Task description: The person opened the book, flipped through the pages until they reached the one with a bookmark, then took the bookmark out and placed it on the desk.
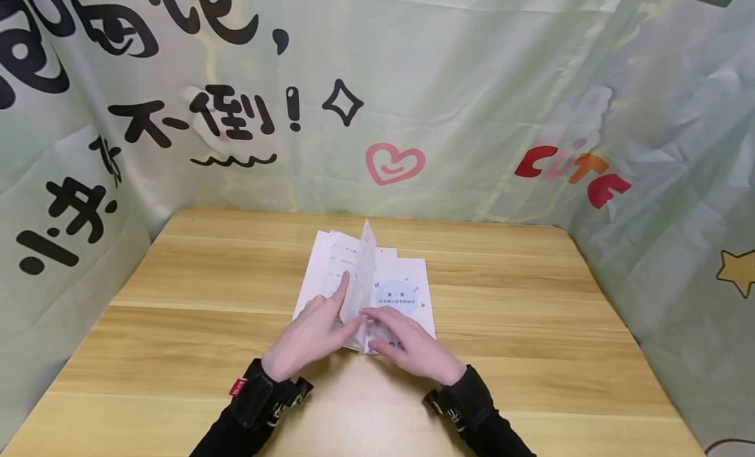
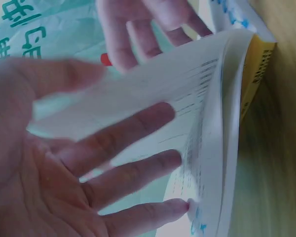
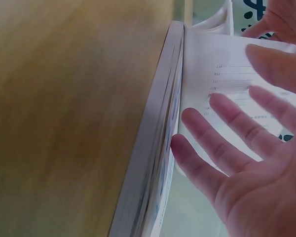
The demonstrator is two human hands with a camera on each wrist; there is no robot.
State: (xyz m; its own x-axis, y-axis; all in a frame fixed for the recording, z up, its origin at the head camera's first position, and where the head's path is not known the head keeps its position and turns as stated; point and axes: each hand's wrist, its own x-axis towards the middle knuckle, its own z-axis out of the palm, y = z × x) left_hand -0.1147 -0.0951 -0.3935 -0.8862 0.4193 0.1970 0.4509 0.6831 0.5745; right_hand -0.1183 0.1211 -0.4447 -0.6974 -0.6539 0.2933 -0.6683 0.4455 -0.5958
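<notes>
Book (image 1: 407, 273), a paperback spread open near the middle of the wooden worktop (image 1: 177, 352), has one leaf (image 1: 366, 267) standing up between the two sides. Left hand (image 1: 315, 329) is over the left side, index finger pointing away from the person along the page, thumb reaching toward the foot of the raised leaf; its grip is spread, the fingers fairly straight and apart in the left wrist view. Right hand (image 1: 415, 345) is over the lower part of the right page, fingertips toward the fold, and its grip is spread too, pinching nothing (whether each fingertip touches paper, I cannot tell). That right page carries a pale blue circle (image 1: 397, 295) with dark printed characters, while lines of print run down the left side. A yellow strip (image 2: 256, 64) shows at the book's edge in the left wrist view. Black straps circle both wrists. Beyond the worktop hangs a pale green cloth (image 1: 472, 103) with black characters, a pink heart and the coloured word "CUTE" (image 1: 588, 166).
</notes>
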